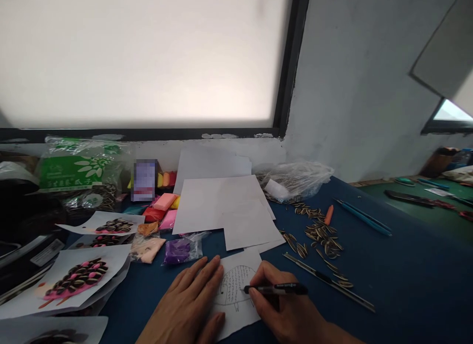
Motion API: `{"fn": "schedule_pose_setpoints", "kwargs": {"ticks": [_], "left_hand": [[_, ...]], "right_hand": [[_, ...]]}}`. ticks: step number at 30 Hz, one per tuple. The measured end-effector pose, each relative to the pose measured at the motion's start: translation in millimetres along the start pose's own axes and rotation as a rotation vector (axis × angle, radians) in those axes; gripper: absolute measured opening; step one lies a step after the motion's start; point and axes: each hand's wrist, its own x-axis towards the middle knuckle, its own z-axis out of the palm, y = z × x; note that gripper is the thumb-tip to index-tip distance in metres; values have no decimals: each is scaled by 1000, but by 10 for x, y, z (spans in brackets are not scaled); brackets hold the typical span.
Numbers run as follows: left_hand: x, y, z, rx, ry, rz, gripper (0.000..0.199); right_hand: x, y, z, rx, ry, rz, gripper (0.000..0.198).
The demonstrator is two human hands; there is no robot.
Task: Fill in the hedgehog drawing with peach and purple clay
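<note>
My right hand [275, 302] is closed round a black pen [283, 289], its tip at a drawing on a small sheet of white paper [236, 326]. The drawing [238, 285] is a rounded animal outline with an eye, short legs and rows of small marks inside. Flat on the left side of that sheet lies my left hand [192, 299], fingers stretched out and holding nothing. Just beyond my hands are white paper sheets [214, 203] and a purple clay packet [177, 251].
Sunflower seeds [325, 238] lie loose at the right, near tweezers [364, 217], a slim metal tool [328, 282] and an orange stick [328, 215]. At left are seed-and-clay pictures [79, 280]. Coloured clay packs [165, 202] and a seed bag [299, 179] stand at the back.
</note>
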Motion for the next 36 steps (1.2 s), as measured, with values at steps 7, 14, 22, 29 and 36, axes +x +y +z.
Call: {"fn": "schedule_pose_setpoints", "kwargs": {"ticks": [7,14,22,29,36], "left_hand": [[-7,6,-5,-3,28,6,65],[7,20,-75,-28,-38,-23,64],[2,33,-65,-53,-60,-46,63],[22,30,-84,-65,-97,-62,62],[19,50,-113,-79,-106,-61,60]], "right_hand": [[-3,-27,-17,83,-25,20,10],[-13,-53,-26,74,-12,-2,11],[-18,-34,-4,85,-33,9,10],[-3,-8,0,13,-30,-12,9],[-32,-17,1,32,-16,4,10]]}}
